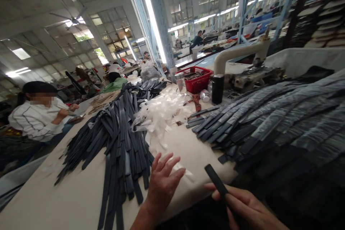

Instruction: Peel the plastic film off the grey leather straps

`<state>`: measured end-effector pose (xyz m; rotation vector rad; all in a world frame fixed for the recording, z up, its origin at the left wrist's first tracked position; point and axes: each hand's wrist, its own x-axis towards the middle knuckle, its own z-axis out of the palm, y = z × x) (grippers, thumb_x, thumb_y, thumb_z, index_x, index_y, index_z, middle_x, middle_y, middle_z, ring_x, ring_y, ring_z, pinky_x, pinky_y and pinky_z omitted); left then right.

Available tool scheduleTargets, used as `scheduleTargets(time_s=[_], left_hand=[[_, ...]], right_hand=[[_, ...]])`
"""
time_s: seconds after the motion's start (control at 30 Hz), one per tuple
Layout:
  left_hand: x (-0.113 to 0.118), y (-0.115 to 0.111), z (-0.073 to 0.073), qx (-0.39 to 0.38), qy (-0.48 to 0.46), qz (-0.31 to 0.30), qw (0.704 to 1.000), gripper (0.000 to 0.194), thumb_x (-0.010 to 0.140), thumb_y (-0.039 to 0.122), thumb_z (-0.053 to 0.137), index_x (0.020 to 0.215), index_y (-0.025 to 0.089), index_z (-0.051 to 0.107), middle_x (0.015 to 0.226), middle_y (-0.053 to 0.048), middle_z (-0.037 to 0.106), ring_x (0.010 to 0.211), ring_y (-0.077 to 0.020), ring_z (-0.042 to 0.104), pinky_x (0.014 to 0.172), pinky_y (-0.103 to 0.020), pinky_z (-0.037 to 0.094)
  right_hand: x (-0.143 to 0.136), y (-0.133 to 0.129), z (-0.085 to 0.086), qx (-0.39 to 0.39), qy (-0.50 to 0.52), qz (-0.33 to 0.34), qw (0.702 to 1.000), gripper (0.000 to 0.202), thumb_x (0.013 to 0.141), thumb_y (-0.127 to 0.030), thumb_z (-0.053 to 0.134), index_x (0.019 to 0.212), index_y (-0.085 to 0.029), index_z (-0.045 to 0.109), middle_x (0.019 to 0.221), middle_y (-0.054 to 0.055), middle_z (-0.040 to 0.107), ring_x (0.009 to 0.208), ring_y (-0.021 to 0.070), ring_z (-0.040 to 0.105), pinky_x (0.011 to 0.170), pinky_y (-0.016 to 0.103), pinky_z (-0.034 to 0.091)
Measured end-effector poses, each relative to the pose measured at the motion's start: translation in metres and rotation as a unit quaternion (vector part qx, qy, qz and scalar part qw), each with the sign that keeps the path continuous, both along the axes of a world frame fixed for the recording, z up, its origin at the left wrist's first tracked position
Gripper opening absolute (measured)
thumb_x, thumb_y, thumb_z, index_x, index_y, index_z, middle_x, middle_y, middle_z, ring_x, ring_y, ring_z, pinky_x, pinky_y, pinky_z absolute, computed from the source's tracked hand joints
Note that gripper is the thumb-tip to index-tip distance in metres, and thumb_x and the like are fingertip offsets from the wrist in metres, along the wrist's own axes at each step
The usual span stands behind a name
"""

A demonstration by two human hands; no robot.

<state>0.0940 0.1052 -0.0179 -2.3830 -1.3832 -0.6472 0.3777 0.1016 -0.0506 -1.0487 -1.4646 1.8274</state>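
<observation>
My left hand (163,179) is raised over the table's near edge with its fingers spread, and nothing shows in it. A dark strip (212,176) is pinched between the thumb and fingers of my right hand (239,201), its end pointing up and to the left. Just left of my left hand lies a large pile of dark strips (124,133). Thin white film scraps (161,111) are heaped beyond it. More dark strips, partly wrapped in clear film (269,115), fan out at the right.
The pale table (72,201) extends to the left, where a person in white (37,118) sits. Behind the scraps stand a red basket (198,81), a black bottle (217,90), a clear jar (180,81) and a sewing machine (256,73). Farther back are blue posts and other people.
</observation>
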Motion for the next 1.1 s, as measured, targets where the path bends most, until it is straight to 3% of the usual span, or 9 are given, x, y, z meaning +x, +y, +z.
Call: scheduleTargets(time_s=[0.13, 0.3, 0.37, 0.47, 0.57, 0.67, 0.73, 0.87, 1.1], left_hand=[[0.002, -0.032, -0.01, 0.015, -0.017, -0.002, 1.0, 0.022, 0.084, 0.02, 0.066, 0.099, 0.035, 0.073, 0.117, -0.003, 0.073, 0.119, -0.025, 0.059, 0.117, -0.042, 0.019], [-0.001, -0.053, -0.025, -0.002, -0.158, 0.038, 0.987, 0.039, 0.082, 0.017, 0.068, 0.117, 0.033, 0.067, 0.124, -0.006, 0.069, 0.12, -0.0258, 0.059, 0.111, -0.04, 0.032], [0.004, -0.063, -0.024, -0.085, -0.325, 0.099, 0.937, 0.027, 0.086, 0.025, 0.064, 0.112, 0.027, 0.07, 0.118, -0.008, 0.071, 0.112, -0.0262, 0.063, 0.099, -0.037, 0.045], [0.02, -0.072, -0.013, -0.297, -0.524, 0.121, 0.789, 0.031, 0.09, 0.045, 0.055, 0.098, 0.022, 0.074, 0.103, -0.009, 0.075, 0.1, -0.0277, 0.066, 0.089, -0.036, 0.051], [0.04, -0.069, -0.002, -0.455, -0.607, 0.063, 0.649, 0.043, 0.085, 0.052, 0.061, 0.107, 0.017, 0.072, 0.101, -0.009, 0.074, 0.098, -0.0276, 0.065, 0.088, -0.034, 0.049], [0.059, -0.062, 0.002, -0.523, -0.664, 0.057, 0.532, 0.041, 0.082, 0.049, 0.067, 0.102, 0.014, 0.074, 0.083, -0.006, 0.072, 0.082, -0.0215, 0.063, 0.078, -0.029, 0.047], [0.066, -0.06, 0.003, -0.527, -0.673, 0.052, 0.517, 0.037, 0.082, 0.048, 0.068, 0.094, 0.014, 0.076, 0.076, -0.005, 0.07, 0.077, -0.019, 0.061, 0.077, -0.028, 0.046], [0.066, -0.056, 0.006, -0.491, -0.663, 0.076, 0.559, 0.032, 0.078, 0.046, 0.073, 0.078, 0.014, 0.077, 0.073, -0.005, 0.071, 0.072, -0.0172, 0.059, 0.071, -0.027, 0.046], [0.058, -0.037, 0.008, -0.373, -0.822, 0.096, 0.421, 0.032, 0.065, 0.043, 0.085, 0.068, 0.014, 0.072, 0.072, -0.004, 0.072, 0.071, -0.0153, 0.067, 0.074, -0.026, 0.052]], right_hand=[[-0.046, 0.002, 0.015, 0.02, 0.062, 0.116, 0.991, 0.044, 0.093, -0.059, 0.052, 0.103, -0.02, 0.07, 0.109, 0.005, 0.062, 0.052, 0.0062, 0.053, 0.052, 0.02, 0.039], [-0.064, -0.005, 0.009, 0.046, 0.061, 0.067, 0.995, 0.05, 0.092, -0.061, 0.051, 0.094, -0.013, 0.067, 0.074, 0.001, 0.059, 0.049, 0.0085, 0.05, 0.05, 0.02, 0.036], [-0.06, -0.008, 0.01, 0.056, 0.063, 0.04, 0.996, 0.052, 0.092, -0.061, 0.05, 0.095, -0.012, 0.068, 0.08, 0.003, 0.06, 0.05, 0.0093, 0.051, 0.05, 0.022, 0.038], [-0.051, -0.013, 0.018, 0.07, 0.063, 0.037, 0.995, 0.049, 0.095, -0.057, 0.048, 0.097, -0.014, 0.069, 0.081, 0.003, 0.059, 0.051, 0.0092, 0.052, 0.051, 0.022, 0.04], [-0.046, -0.02, 0.029, 0.113, 0.062, 0.068, 0.989, 0.042, 0.098, -0.051, 0.047, 0.099, -0.015, 0.069, 0.086, 0.004, 0.06, 0.055, 0.009, 0.052, 0.051, 0.02, 0.043], [-0.044, -0.025, 0.037, 0.157, 0.044, 0.087, 0.983, 0.036, 0.1, -0.044, 0.045, 0.101, -0.018, 0.069, 0.096, 0.006, 0.062, 0.064, 0.0109, 0.055, 0.052, 0.018, 0.046], [-0.04, -0.027, 0.037, 0.167, 0.03, 0.09, 0.981, 0.033, 0.101, -0.042, 0.044, 0.104, -0.02, 0.069, 0.097, 0.006, 0.063, 0.069, 0.0124, 0.056, 0.054, 0.018, 0.047], [-0.026, -0.03, 0.027, 0.164, 0.005, 0.062, 0.984, 0.035, 0.101, -0.045, 0.042, 0.104, -0.02, 0.066, 0.094, 0.005, 0.063, 0.065, 0.0119, 0.057, 0.054, 0.019, 0.048], [-0.011, -0.031, 0.024, 0.237, -0.101, 0.049, 0.965, 0.04, 0.102, -0.042, 0.036, 0.08, -0.018, 0.061, 0.076, 0.001, 0.062, 0.065, 0.0134, 0.057, 0.062, 0.024, 0.043]])
